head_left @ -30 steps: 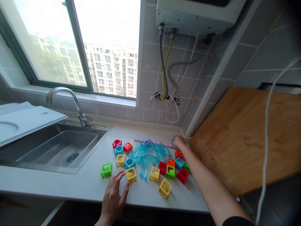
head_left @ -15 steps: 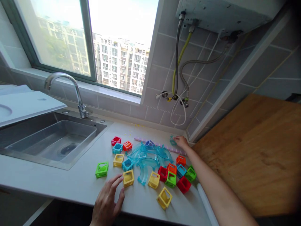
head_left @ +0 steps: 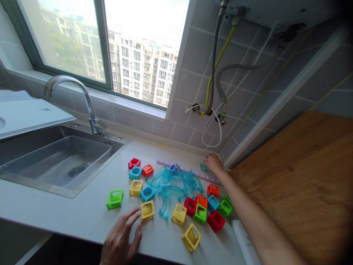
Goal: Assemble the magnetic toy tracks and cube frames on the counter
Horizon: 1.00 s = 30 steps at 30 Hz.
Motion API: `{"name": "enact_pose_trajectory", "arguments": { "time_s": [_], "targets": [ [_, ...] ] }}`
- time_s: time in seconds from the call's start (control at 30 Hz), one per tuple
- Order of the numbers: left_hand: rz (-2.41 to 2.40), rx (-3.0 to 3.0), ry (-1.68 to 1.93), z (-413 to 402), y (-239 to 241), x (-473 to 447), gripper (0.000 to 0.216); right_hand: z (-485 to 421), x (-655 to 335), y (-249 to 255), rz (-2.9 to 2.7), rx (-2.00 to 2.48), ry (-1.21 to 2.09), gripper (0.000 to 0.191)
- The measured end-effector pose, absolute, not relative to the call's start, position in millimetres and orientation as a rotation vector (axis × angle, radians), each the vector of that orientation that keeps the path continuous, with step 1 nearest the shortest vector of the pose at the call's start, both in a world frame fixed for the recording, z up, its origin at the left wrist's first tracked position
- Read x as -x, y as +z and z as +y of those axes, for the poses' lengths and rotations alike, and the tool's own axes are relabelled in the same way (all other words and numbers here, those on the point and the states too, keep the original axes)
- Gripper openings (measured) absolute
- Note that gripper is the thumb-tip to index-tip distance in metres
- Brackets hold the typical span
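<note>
My left hand (head_left: 121, 235) rests at the front of the counter, fingers apart, its fingertips touching or almost touching a yellow hollow cube (head_left: 147, 211). At the back right corner, my right hand (head_left: 214, 164) is curled downward with its fingers bent; whatever may be in them is hidden. Just left of those fingers is a small clear teal piece (head_left: 203, 167). Clear blue curved track pieces (head_left: 172, 182) lie in the middle, with a purple cube (head_left: 174, 168) at their back. Behind them runs a long pale purple notched strip (head_left: 193, 173).
Several coloured hollow cubes surround the tracks, among them a green cube (head_left: 114, 199) at left and a red cube (head_left: 216, 221) at right. A sink (head_left: 66, 189) with a faucet (head_left: 91, 106) stands left. A white roll (head_left: 244, 239) and wooden panel (head_left: 303, 176) border the right.
My right hand has shifted slightly right, away from the small teal piece, and its fingers look more curled. My left hand keeps its place by the yellow cube. The camera view has shifted slightly.
</note>
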<state>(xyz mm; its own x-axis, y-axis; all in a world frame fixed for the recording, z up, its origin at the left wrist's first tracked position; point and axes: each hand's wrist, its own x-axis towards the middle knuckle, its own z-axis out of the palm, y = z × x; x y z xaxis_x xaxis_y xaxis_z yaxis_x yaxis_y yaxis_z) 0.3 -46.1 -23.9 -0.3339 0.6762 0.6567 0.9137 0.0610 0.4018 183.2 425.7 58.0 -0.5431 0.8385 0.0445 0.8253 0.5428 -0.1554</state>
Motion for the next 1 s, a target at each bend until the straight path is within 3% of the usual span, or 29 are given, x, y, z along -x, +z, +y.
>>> {"name": "enact_pose_trajectory", "arguments": {
  "time_s": [0.2,0.33,0.43,0.53,0.63,0.8,0.9,1.0],
  "targets": [
    [-2.052,1.601,-1.196,-46,-23,-2,0.043,403,-169,43,-3.142,1.225,0.328,0.038],
    [-2.055,1.586,-1.308,-49,-28,-4,0.057,393,-174,49,-3.164,1.16,0.267,0.023],
    [-2.038,1.537,-1.443,-49,-16,-5,0.059,383,-177,69,-3.072,1.116,0.185,0.026],
    [-1.967,1.601,-1.447,-37,27,-2,0.05,368,-175,102,-2.957,1.046,0.106,0.032],
    [-1.839,1.892,-1.114,-1,93,11,0.037,342,-171,146,-2.884,0.917,0.057,0.034],
    [-1.746,1.864,-0.654,71,184,37,0.056,280,-172,223,-2.912,0.499,0.179,0.04],
    [-1.779,1.968,-0.522,84,200,35,0.035,251,-181,245,-2.911,0.382,0.245,0.035],
    [-1.938,2.036,-0.543,78,194,22,0.03,235,-186,241,-2.777,0.461,0.144,0.028]
  ]
}}
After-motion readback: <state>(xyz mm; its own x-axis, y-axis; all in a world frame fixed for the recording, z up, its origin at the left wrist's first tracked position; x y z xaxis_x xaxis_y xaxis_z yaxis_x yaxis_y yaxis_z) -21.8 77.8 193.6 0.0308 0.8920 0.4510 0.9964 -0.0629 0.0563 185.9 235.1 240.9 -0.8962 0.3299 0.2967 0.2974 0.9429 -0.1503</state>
